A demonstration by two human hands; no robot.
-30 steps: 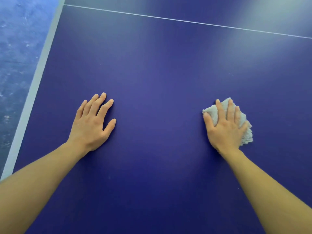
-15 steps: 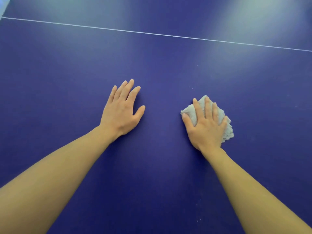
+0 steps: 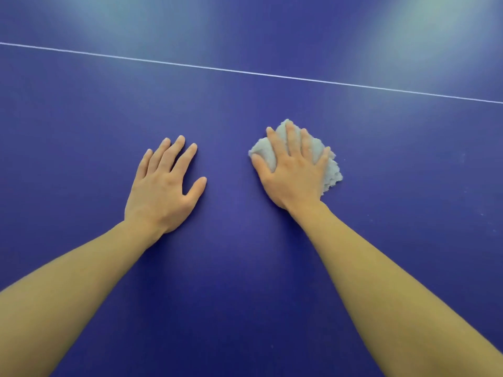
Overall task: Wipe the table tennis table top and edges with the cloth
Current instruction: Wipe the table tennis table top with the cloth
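Blue table top (image 3: 272, 112) seen filling frame, crossed by thin white line (image 3: 272, 74). Left hand (image 3: 163, 186) laid flat on bare surface, fingers extended, nothing held. Right hand (image 3: 292, 172) pressed flat over bunched cloth (image 3: 332, 172), fingers spread, not clenched. Cloth judged soft, light, easily crumpled; best pinned under palm.

Desk (image 3: 239, 281): table tennis top, deep blue, matte, filling the view from edge to edge.
White line (image 3: 272, 74): thin, painted, crossing the far part of the top, sloping slightly down toward the right.
Left glare patch (image 3: 141, 20): pale, soft reflected light beyond the line.
Right glare patch (image 3: 435, 25): the same, brighter, spilling over the line.
Specks (image 3: 462, 164): few, pale, scattered at right.
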